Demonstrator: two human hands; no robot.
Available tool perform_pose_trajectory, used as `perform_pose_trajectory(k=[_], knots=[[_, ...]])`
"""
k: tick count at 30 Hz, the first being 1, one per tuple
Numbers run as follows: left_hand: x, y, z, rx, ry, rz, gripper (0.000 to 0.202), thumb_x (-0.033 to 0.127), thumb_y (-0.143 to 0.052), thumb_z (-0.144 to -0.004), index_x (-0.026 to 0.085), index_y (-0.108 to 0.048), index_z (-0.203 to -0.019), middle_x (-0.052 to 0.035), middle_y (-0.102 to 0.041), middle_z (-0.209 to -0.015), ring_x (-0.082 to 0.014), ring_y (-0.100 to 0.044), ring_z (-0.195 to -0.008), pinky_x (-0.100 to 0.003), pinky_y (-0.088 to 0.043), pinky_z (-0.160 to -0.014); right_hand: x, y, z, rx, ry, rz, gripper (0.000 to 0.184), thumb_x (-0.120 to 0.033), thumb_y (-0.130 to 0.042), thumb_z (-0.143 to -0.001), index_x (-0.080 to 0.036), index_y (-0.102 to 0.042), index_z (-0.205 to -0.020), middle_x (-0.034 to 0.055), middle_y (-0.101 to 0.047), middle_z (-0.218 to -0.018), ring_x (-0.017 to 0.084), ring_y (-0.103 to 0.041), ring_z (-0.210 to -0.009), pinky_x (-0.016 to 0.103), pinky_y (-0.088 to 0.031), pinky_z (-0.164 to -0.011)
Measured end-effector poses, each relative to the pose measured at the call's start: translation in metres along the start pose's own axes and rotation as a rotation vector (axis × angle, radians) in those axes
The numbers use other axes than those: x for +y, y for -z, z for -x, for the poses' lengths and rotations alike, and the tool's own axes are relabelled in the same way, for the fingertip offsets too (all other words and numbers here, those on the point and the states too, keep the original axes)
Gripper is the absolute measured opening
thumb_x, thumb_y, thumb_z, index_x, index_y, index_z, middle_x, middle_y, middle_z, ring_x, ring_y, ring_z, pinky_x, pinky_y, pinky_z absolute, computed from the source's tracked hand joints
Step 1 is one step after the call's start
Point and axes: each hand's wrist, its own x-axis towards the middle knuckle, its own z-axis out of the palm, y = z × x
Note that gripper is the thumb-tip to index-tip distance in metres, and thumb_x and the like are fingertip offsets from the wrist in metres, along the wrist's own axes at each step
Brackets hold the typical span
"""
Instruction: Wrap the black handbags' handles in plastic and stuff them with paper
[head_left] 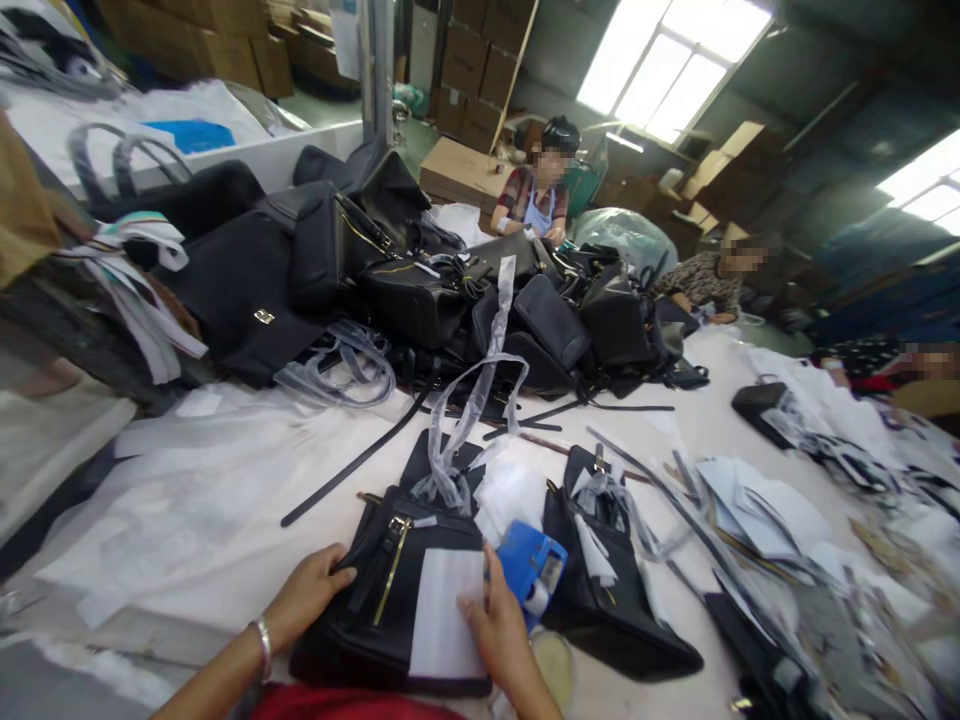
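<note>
A black handbag [375, 610] with a gold zip lies flat in front of me on the white-covered table [225, 520]. My left hand [306, 596] rests on its left edge, fingers curled against the leather. My right hand [496, 632] presses a white paper sheet [444, 612] onto the bag's front while its fingers close round a blue tape dispenser [531, 566]. Clear plastic-wrapped straps [472, 410] rise from the bag's top. A second black bag [611, 590] lies just right of the dispenser.
A large heap of black handbags [450, 290] fills the table's middle, with loose black straps [352, 465] before it. White papers and scraps [765, 510] cover the right side. Two seated people [540, 190] work at the far end. Cardboard boxes [472, 60] stand behind.
</note>
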Motion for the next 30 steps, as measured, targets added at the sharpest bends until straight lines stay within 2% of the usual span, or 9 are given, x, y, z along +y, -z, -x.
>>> perform_pose_trajectory(k=[3, 7, 10, 13, 16, 19, 22, 25, 30], knots=[[-0.006, 0.01, 0.004, 0.071, -0.019, -0.135, 0.024, 0.043, -0.054, -0.077, 0.019, -0.057, -0.076, 0.0, -0.064, -0.07, -0.0227, -0.062, -0.07, -0.03, -0.046, -0.066, -0.014, -0.012, -0.004, -0.049, 0.017, -0.034, 0.048, -0.021, -0.061, -0.076, -0.021, -0.055, -0.124, 0.0084, -0.065, -0.117, 0.025, -0.062, -0.105, 0.038, -0.047, -0.092], [0.018, 0.013, 0.018, 0.262, -0.24, -0.405, 0.026, 0.039, -0.043, -0.087, 0.021, -0.054, -0.101, -0.0072, -0.063, -0.1, -0.0241, -0.06, -0.094, -0.034, -0.042, -0.083, -0.025, -0.014, -0.013, -0.128, -0.057, -0.212, 0.038, -0.03, -0.061, -0.079, -0.018, -0.059, -0.114, 0.0088, -0.069, -0.103, 0.026, -0.066, -0.091, 0.04, -0.05, -0.083], [0.045, 0.0, 0.023, 0.144, -0.306, -0.59, 0.029, 0.042, -0.038, -0.09, 0.022, -0.057, -0.099, -0.0096, -0.064, -0.098, -0.0266, -0.061, -0.092, -0.036, -0.041, -0.08, -0.022, -0.009, -0.022, -0.169, -0.063, -0.248, 0.039, -0.036, -0.061, -0.079, -0.016, -0.059, -0.113, 0.0102, -0.07, -0.102, 0.026, -0.066, -0.088, 0.04, -0.052, -0.08], [0.057, -0.016, 0.015, -0.009, -0.187, -0.649, 0.026, 0.039, -0.057, -0.077, 0.018, -0.059, -0.093, -0.0118, -0.066, -0.088, -0.0318, -0.062, -0.084, -0.037, -0.04, -0.072, -0.025, -0.001, -0.031, -0.058, 0.02, 0.018, 0.034, -0.035, -0.057, -0.081, -0.015, -0.062, -0.108, 0.0133, -0.069, -0.103, 0.029, -0.065, -0.094, 0.041, -0.05, -0.083], [0.052, -0.023, 0.003, -0.016, -0.13, -0.638, 0.026, 0.026, -0.061, -0.068, 0.017, -0.057, -0.093, -0.0088, -0.065, -0.081, -0.0298, -0.062, -0.081, -0.034, -0.039, -0.068, -0.038, 0.0, -0.034, 0.13, 0.195, 0.436, 0.034, -0.028, -0.046, -0.088, -0.014, -0.06, -0.115, 0.0167, -0.066, -0.109, 0.03, -0.061, -0.102, 0.041, -0.046, -0.089], [0.041, -0.023, 0.001, 0.032, -0.098, -0.391, 0.027, 0.025, -0.052, -0.075, 0.018, -0.053, -0.101, -0.0008, -0.058, -0.071, -0.0214, -0.059, -0.069, -0.03, -0.038, -0.062, -0.052, -0.013, -0.026, 0.118, 0.321, 0.764, 0.042, -0.014, -0.037, -0.09, -0.017, -0.052, -0.128, 0.0144, -0.065, -0.108, 0.026, -0.061, -0.097, 0.037, -0.047, -0.085], [0.035, -0.02, 0.005, 0.033, -0.044, 0.107, 0.042, 0.028, -0.055, -0.076, 0.014, -0.046, -0.114, 0.0035, -0.054, -0.068, -0.0163, -0.055, -0.063, -0.027, -0.04, -0.06, -0.055, -0.034, -0.014, -0.173, 0.401, 0.884, 0.041, -0.017, -0.05, -0.086, -0.023, -0.055, -0.126, 0.0097, -0.066, -0.102, 0.025, -0.061, -0.094, 0.034, -0.048, -0.08], [0.036, -0.017, 0.011, -0.031, 0.034, 0.41, 0.053, 0.028, -0.065, -0.071, 0.013, -0.045, -0.118, 0.0009, -0.061, -0.077, -0.0135, -0.056, -0.065, -0.025, -0.042, -0.063, -0.054, -0.043, -0.006, -0.354, 0.417, 0.842, 0.031, -0.021, -0.057, -0.083, -0.024, -0.062, -0.113, 0.0071, -0.067, -0.103, 0.027, -0.059, -0.098, 0.035, -0.046, -0.085], [0.053, -0.013, 0.019, -0.092, 0.073, 0.618, 0.044, 0.039, -0.066, -0.078, 0.015, -0.053, -0.112, 0.0014, -0.061, -0.071, -0.0119, -0.055, -0.062, -0.024, -0.042, -0.062, -0.056, -0.027, -0.017, -0.298, 0.3, 0.557, 0.027, -0.017, -0.042, -0.089, -0.022, -0.063, -0.104, 0.0058, -0.068, -0.092, 0.021, -0.063, -0.087, 0.028, -0.045, -0.078]])
